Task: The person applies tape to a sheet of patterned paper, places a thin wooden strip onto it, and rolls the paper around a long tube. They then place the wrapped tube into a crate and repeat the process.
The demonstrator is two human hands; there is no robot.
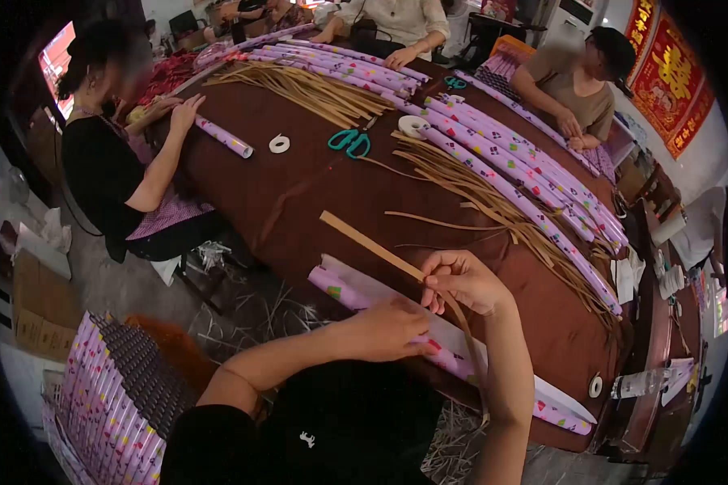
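A brown paper strip is pinched between the thumb and fingers of my right hand, its long tail hanging past my forearm. My left hand rests on a purple patterned paper roll, its fingers bent over the paper. The roll lies along the near table edge, partly unrolled with its white inner side showing, and passes under my left hand and right forearm. Teal-handled scissors lie farther up the brown table, near a white tape roll.
Long purple rolls and brown strips cover the table's right side. Co-workers sit at the left, right and far side. Bundled rolls stand at lower left. Another tape roll is at right.
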